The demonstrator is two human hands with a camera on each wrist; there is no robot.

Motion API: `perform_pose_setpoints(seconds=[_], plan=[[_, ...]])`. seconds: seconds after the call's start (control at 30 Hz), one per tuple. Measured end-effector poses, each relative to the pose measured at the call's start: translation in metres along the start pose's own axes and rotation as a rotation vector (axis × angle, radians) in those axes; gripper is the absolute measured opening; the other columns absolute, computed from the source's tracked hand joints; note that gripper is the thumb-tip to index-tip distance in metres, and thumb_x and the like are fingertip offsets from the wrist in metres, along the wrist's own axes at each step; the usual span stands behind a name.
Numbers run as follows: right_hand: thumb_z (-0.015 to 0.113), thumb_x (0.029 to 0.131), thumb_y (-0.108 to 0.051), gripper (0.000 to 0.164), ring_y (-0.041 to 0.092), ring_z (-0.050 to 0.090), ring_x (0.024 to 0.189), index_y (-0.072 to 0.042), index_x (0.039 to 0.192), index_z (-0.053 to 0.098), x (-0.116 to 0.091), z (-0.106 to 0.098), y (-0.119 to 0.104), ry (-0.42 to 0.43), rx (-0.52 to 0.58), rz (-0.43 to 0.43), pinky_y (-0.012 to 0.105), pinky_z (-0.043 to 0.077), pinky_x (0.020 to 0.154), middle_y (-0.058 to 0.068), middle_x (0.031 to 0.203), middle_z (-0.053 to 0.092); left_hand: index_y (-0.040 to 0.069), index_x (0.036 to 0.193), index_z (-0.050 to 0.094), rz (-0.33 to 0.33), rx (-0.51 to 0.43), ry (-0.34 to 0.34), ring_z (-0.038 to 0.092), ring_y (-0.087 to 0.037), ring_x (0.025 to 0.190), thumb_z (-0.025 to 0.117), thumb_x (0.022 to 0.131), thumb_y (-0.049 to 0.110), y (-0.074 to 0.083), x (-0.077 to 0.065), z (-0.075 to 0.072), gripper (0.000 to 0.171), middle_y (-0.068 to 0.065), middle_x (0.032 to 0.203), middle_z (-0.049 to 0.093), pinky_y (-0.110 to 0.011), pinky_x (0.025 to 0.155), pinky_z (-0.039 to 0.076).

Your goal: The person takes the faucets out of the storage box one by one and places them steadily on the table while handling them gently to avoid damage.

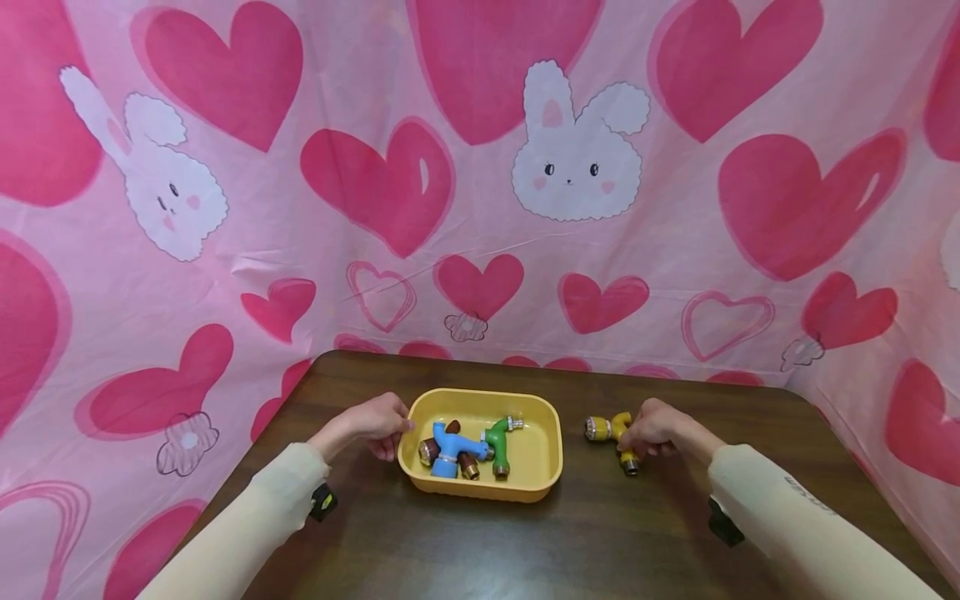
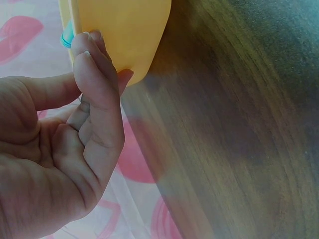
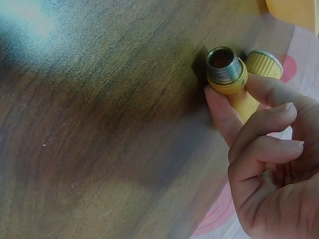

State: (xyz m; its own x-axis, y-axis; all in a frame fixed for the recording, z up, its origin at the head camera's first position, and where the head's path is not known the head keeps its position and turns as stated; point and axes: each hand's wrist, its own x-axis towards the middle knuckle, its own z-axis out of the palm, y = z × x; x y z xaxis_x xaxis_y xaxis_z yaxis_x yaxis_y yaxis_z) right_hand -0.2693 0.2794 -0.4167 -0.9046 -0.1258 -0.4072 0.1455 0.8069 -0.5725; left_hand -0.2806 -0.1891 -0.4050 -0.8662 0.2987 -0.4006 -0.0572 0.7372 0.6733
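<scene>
At the left end of a yellow plastic tub (image 1: 525,490), my left hand (image 1: 381,423) pinches the wall near the rim with bent fingers. In the tub lie a blue tap (image 1: 446,465), a green tap (image 1: 501,450) and a brown tap (image 1: 429,451), the blue one partly covering the brown. To the tub's right, my right hand (image 1: 654,429) grips a yellow tap (image 1: 619,427) between thumb and index finger. The right wrist view shows this tap's threaded metal end (image 3: 224,64) pointing toward the camera, with its ribbed yellow knob behind.
Everything stands on a dark brown wooden table (image 1: 480,550). A pink cloth (image 1: 480,217) with hearts and rabbits hangs behind the table and along both sides. Each wrist carries a small black camera mount below the sleeve.
</scene>
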Motion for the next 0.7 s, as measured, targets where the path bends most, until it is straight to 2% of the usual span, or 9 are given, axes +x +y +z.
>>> perform_pose_setpoints(seconds=[0.7], plan=[[0.083, 0.084, -0.015, 0.026, 0.007, 0.036, 0.044, 0.000, 0.065, 0.073, 0.0045, 0.0001, 0.0022, 0.008, 0.023, 0.004, 0.019, 0.029, 0.042, -0.002, 0.048, 0.050, -0.005, 0.101, 0.072, -0.001, 0.007, -0.001, 0.060, -0.015, 0.045, 0.060, 0.105, 0.006, 0.0003, -0.0006, 0.0003, 0.016, -0.012, 0.064, 0.064, -0.029, 0.050, 0.058]])
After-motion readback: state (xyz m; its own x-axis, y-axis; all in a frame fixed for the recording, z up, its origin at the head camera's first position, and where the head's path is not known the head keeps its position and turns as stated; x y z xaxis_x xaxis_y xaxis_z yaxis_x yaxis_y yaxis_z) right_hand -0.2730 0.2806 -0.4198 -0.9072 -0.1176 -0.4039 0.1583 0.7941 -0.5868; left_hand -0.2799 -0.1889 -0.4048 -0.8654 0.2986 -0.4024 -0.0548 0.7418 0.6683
